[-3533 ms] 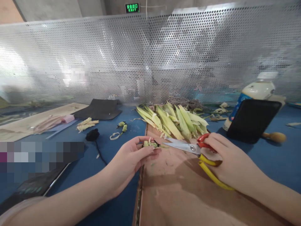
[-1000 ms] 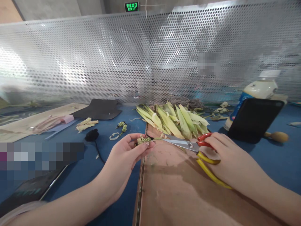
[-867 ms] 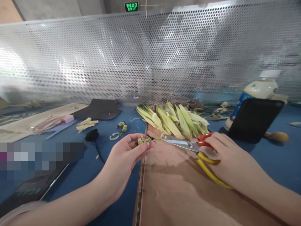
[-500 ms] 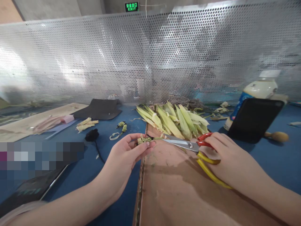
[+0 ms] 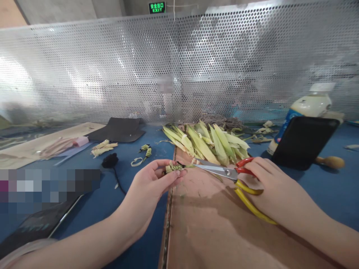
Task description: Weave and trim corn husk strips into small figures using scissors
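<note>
Between the thumb and fingers of my left hand (image 5: pixel 153 183) is a small braided piece of green husk (image 5: pixel 174 168), with a thin strand sticking out to the right. My right hand (image 5: pixel 276 186) grips a pair of scissors (image 5: pixel 224 172) with red and yellow handles. The blades point left, slightly parted, and their tips are at the end of that strand. Whether they touch it I cannot tell. Just behind the scissors lies a pile of pale green corn husks (image 5: pixel 209 144) on a brown board (image 5: pixel 207 231).
At right a black phone (image 5: pixel 304 144) leans before a bottle (image 5: pixel 311 102). Left on the blue table (image 5: pixel 151 220) lie small braided pieces (image 5: pixel 146 150), a black pompom (image 5: pixel 109 160) on a stem and black sheets (image 5: pixel 116 129). Behind stands a perforated metal screen (image 5: pixel 112 74).
The braided piece in my left hand has turned and shifted slightly to the right. My right hand and the scissors have hardly moved.
</note>
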The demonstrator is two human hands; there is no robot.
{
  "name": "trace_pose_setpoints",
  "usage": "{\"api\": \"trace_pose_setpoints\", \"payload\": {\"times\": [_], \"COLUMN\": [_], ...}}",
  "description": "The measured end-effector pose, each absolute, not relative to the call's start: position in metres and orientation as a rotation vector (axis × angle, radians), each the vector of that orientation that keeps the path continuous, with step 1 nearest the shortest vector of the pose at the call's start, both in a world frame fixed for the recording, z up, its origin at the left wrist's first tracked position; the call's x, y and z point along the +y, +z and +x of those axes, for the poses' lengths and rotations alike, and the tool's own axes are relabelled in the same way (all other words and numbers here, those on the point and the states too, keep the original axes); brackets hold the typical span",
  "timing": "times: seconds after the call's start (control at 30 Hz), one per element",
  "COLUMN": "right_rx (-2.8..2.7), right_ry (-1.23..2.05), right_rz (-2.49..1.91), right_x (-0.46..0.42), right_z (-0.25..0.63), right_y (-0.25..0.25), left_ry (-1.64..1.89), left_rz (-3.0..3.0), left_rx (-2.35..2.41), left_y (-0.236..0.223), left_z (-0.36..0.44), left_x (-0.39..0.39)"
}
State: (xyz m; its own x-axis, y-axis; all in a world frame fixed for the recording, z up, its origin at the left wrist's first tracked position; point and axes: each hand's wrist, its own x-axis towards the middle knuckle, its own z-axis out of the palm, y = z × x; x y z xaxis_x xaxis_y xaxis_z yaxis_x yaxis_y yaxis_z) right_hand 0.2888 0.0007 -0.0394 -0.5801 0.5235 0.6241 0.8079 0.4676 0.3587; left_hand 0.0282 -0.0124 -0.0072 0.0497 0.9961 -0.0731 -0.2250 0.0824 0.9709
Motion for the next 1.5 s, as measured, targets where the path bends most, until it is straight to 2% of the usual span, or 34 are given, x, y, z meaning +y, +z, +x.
{"api": "trace_pose_setpoints", "payload": {"times": [0.57, 1.07, 1.5], "right_rx": [-2.285, -2.338, -2.328], "right_ry": [-0.88, -0.803, -0.809], "right_rz": [-1.116, -1.034, -1.012], "right_x": [0.0028, -0.002, -0.0017], "right_z": [0.291, 0.2856, 0.2849], "right_y": [-0.0414, -0.0375, -0.0384], "left_ry": [1.164, 1.308, 1.262], "left_rz": [1.006, 1.024, 1.029], "left_rx": [1.057, 1.012, 1.049], "left_y": [-0.0072, -0.0064, -0.0062], "left_z": [0.027, 0.0271, 0.0268], "left_x": [-0.0138, -0.014, -0.0152]}}
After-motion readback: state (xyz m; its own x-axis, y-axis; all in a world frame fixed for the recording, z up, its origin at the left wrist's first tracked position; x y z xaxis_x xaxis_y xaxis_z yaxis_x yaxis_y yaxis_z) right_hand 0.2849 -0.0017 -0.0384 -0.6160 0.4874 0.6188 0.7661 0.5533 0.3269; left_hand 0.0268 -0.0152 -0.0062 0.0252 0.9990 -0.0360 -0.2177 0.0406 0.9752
